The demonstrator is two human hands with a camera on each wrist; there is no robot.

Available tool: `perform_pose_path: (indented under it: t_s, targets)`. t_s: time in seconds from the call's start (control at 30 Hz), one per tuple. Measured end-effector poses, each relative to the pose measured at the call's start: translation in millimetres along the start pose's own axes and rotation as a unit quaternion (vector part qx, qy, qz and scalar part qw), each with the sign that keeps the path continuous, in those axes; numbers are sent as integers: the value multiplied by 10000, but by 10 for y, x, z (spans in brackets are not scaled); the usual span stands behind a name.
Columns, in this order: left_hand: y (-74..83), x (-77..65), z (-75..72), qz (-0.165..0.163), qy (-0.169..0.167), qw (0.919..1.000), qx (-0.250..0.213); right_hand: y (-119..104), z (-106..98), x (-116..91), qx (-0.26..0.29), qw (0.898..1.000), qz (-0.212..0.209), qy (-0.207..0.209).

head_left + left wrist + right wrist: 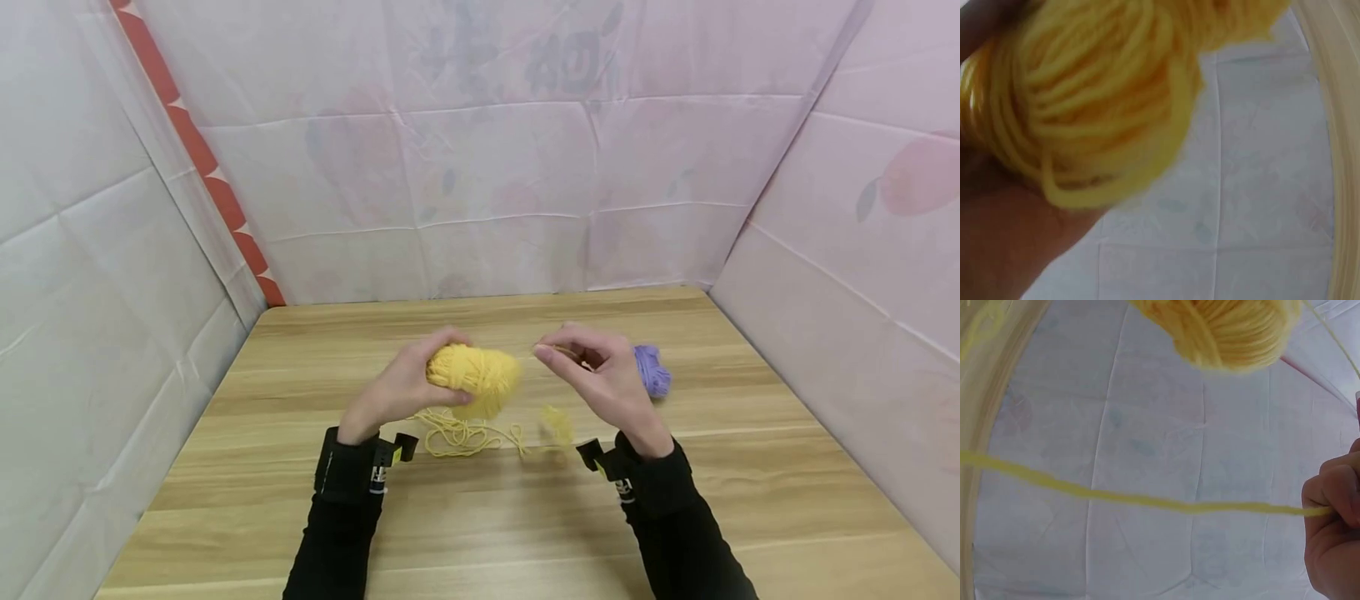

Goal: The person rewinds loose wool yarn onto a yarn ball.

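High, downward head view; close wrist views toward backdrop, yarn ball in both.

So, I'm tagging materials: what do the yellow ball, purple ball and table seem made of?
Yellow ball: soft-looking matte yarn, wound strands show; fibre unclear. Purple ball: likely matte yarn too, from its bundled look, though it's small here. Table: wood or wood-look laminate, smooth-looking, given its streaky grain.

Held skein: in the left hand, above the tabletop. Right hand: right of that skein and apart from it, a yarn strand in its fingers. Loose yarn: on the tabletop, nearer than the held skein. Second skein: right of the right hand, partly behind it. Cloth wall: behind the tabletop's far edge.
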State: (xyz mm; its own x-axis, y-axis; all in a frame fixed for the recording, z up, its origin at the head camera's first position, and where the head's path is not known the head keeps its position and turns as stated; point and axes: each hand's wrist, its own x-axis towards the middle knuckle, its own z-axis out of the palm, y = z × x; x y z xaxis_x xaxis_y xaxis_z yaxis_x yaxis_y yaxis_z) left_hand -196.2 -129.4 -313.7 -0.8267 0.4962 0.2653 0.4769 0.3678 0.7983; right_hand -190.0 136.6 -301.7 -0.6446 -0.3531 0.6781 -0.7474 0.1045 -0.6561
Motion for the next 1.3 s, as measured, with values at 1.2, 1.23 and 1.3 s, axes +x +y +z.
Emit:
perform_pose_path:
  t_s: [1.2, 1.23, 1.3]
  targets:
    - [132, -38, -56, 756, 1789, 8741, -4452, 320, 367, 39, 681, 9764, 1568, -1320]
    - [117, -48, -91, 837, 2058, 8609, -4577, 337, 336, 48, 688, 9708, 1665, -1586]
    - [78, -80, -180, 995, 2673, 8289, -4813, 384, 244, 61, 636, 9562, 1973, -2066]
